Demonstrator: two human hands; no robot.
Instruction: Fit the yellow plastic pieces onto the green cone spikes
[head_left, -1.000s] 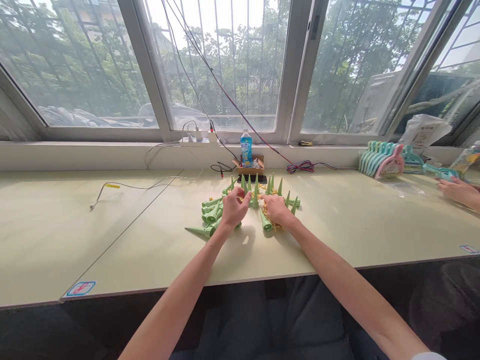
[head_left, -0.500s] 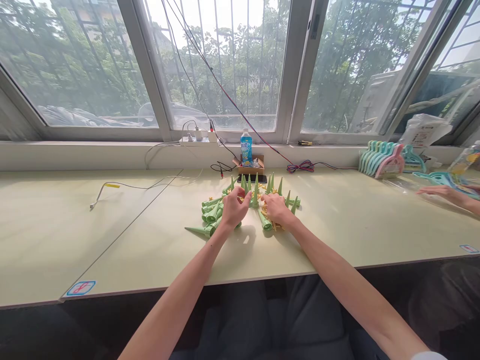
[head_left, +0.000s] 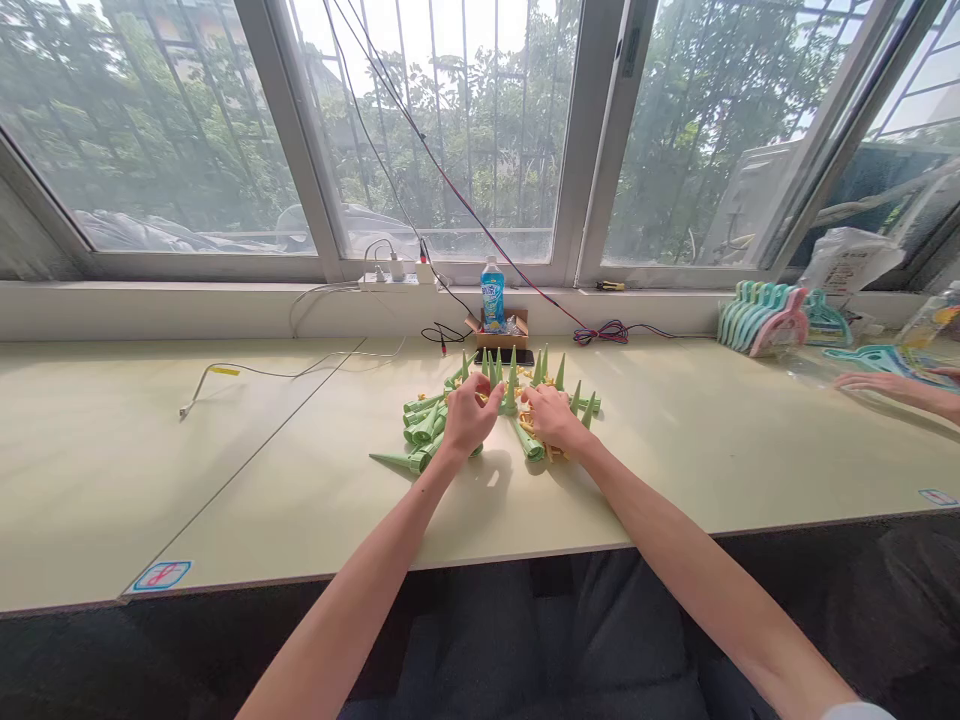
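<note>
Green plastic cone-shaped spikes (head_left: 426,428) lie in a loose heap by my left hand (head_left: 469,415), and several others stand point up behind both hands. My left hand's fingers are curled in a pinch beside an upright green spike (head_left: 511,385); whatever is between the fingertips is too small to make out. My right hand (head_left: 551,415) reaches over small yellow plastic pieces (head_left: 556,454), its fingers bent down and closed, with the tips partly hidden. Between the hands one green spike (head_left: 529,440) lies with its wide end toward me.
Behind the spikes are a dark phone (head_left: 504,357) and a small cardboard box (head_left: 501,340) with a blue-labelled bottle (head_left: 493,295). Cables (head_left: 604,333) run along the sill. At right, another person's hand (head_left: 889,385) rests near hangers (head_left: 765,318).
My two hands stay nearly in place, with only slight finger movement at the right. The other person's hand and the blue hangers near it have shifted slightly.
</note>
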